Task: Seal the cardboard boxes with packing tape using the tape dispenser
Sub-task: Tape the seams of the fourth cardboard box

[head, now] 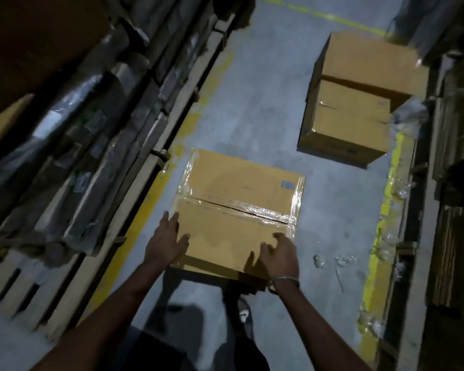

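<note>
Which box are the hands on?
Look at the grey floor between the yellow lines. The nearer cardboard box lies flat under both hands. Unlike the stacked boxes farther off, it has shiny tape across its middle seam.

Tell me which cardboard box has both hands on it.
The near box, taped along its centre seam: the left hand and right hand rest on its top. The stacked boxes farther off to the right go untouched.
</note>
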{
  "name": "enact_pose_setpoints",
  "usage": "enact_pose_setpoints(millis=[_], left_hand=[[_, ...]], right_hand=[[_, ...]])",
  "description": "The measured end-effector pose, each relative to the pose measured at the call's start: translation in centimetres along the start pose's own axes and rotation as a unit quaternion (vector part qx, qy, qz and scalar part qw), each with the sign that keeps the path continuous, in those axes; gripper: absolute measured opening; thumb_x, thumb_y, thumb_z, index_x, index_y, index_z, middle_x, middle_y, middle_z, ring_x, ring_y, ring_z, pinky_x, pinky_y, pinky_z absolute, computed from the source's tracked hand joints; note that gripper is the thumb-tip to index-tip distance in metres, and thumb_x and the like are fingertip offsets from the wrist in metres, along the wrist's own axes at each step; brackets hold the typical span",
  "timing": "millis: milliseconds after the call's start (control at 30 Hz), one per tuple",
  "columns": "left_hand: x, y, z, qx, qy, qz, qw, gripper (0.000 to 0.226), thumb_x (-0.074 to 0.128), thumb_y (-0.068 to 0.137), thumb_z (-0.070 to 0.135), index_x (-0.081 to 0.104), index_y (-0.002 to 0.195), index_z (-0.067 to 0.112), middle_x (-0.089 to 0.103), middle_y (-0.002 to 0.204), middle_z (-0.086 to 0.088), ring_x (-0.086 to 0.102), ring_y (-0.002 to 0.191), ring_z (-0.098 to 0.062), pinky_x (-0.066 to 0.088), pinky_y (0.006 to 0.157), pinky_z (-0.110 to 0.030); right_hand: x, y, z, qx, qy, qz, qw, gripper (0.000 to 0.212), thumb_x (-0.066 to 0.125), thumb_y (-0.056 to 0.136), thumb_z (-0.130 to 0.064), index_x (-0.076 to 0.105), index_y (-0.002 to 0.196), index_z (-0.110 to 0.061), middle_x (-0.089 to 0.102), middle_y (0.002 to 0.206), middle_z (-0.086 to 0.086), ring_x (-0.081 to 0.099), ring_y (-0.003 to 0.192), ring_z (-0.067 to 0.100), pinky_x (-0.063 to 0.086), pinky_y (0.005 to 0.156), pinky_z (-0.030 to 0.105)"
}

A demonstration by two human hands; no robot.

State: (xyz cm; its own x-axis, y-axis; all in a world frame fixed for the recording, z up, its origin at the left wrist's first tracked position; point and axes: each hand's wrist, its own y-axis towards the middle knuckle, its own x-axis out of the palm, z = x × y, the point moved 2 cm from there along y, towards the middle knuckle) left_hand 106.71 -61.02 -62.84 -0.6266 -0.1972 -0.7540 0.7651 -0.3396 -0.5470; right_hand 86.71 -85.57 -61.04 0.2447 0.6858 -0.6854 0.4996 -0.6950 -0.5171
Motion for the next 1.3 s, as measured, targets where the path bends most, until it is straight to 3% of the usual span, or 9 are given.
enact_pose_setpoints(millis=[133,267,600,867,1000,1067,1167,1233,1300], left_hand=[[-4.5,-12.0,-0.2,-0.028,-0.092,0.061,0.993,0.05,0.068,0.101,0.038,0.06,0.146,0.017,0.04,0.164,-0.009,0.048,0.146,-0.028,0.043,0.112,-0.041],[-9.0,-25.7,-3.5,-0.055,-0.237,0.202,0.948,0.03,0.072,0.098,0.037,0.068,0.126,0.029,0.064,0.139,0.001,0.058,0.131,-0.02,0.049,0.106,-0.039],[-10.2,-65.8,-22.9,-0.195,-0.316,0.438,0.819,0.015,0.069,0.101,0.028,0.072,0.116,0.028,0.067,0.119,0.011,0.061,0.111,-0.009,0.05,0.098,-0.035],[1.8,-92.0,-33.4,-0.333,-0.431,0.526,0.653,0.01,0.07,0.102,0.027,0.074,0.111,0.03,0.074,0.11,0.011,0.068,0.101,-0.002,0.057,0.094,-0.031],[7.9,-103.3,-35.6,-0.422,-0.43,0.572,0.556,0.017,0.068,0.103,0.023,0.073,0.119,0.021,0.07,0.114,0.006,0.063,0.1,-0.003,0.047,0.085,-0.004],[9.6,-106.9,-35.6,-0.453,-0.419,0.566,0.546,0.021,0.065,0.104,0.025,0.071,0.124,0.023,0.07,0.117,0.007,0.063,0.108,-0.008,0.046,0.092,-0.012],[15.4,-114.1,-35.2,-0.509,-0.428,0.61,0.432,0.011,0.064,0.104,0.033,0.07,0.111,0.028,0.07,0.111,0.013,0.067,0.107,-0.008,0.051,0.089,-0.027],[18.7,-118.0,-34.3,-0.54,-0.404,0.638,0.372,0.025,0.06,0.102,0.045,0.072,0.116,0.028,0.074,0.11,0.015,0.069,0.103,-0.004,0.058,0.088,-0.034],[21.1,-121.6,-33.3,-0.577,-0.391,0.639,0.326,0.02,0.06,0.103,0.038,0.072,0.116,0.029,0.074,0.106,0.015,0.069,0.1,-0.003,0.056,0.085,-0.026]], right_hand=[[0.9,-9.5,-6.0,-0.121,-0.034,-0.099,0.987,0.038,0.066,0.096,-0.031,0.062,0.129,-0.014,0.064,0.125,0.009,0.054,0.124,0.028,0.045,0.098,0.037],[2.7,-20.6,-11.9,-0.231,-0.05,-0.149,0.96,0.036,0.064,0.095,-0.039,0.065,0.126,-0.02,0.066,0.121,0.003,0.06,0.118,0.024,0.052,0.095,0.039],[11.2,-56.0,-16.0,-0.491,-0.076,-0.263,0.827,0.025,0.062,0.097,-0.042,0.069,0.111,-0.023,0.067,0.114,-0.003,0.059,0.115,0.018,0.047,0.092,0.031],[19.8,-84.0,-8.8,-0.589,-0.144,-0.405,0.684,0.009,0.069,0.094,-0.031,0.073,0.097,-0.024,0.071,0.105,-0.007,0.065,0.104,0.013,0.05,0.092,0.03],[23.2,-96.6,-3.4,-0.631,-0.176,-0.483,0.581,0.004,0.073,0.091,-0.028,0.074,0.091,-0.024,0.072,0.099,-0.008,0.066,0.098,0.011,0.05,0.09,0.029],[24.0,-100.5,-1.6,-0.633,-0.182,-0.512,0.552,0.004,0.073,0.091,-0.025,0.073,0.087,-0.026,0.072,0.097,-0.009,0.066,0.095,0.008,0.049,0.088,0.025],[25.5,-108.5,4.2,-0.651,-0.222,-0.562,0.459,0.006,0.072,0.092,-0.026,0.074,0.086,-0.027,0.073,0.098,-0.009,0.066,0.095,0.01,0.051,0.088,0.028],[25.8,-113.5,8.1,-0.654,-0.241,-0.594,0.401,0.007,0.071,0.093,-0.024,0.075,0.086,-0.025,0.075,0.097,-0.005,0.068,0.094,0.016,0.053,0.088,0.033],[25.9,-117.9,11.8,-0.656,-0.256,-0.616,0.353,0.009,0.071,0.092,-0.024,0.077,0.087,-0.022,0.078,0.093,0.0,0.071,0.09,0.021,0.056,0.084,0.037]])
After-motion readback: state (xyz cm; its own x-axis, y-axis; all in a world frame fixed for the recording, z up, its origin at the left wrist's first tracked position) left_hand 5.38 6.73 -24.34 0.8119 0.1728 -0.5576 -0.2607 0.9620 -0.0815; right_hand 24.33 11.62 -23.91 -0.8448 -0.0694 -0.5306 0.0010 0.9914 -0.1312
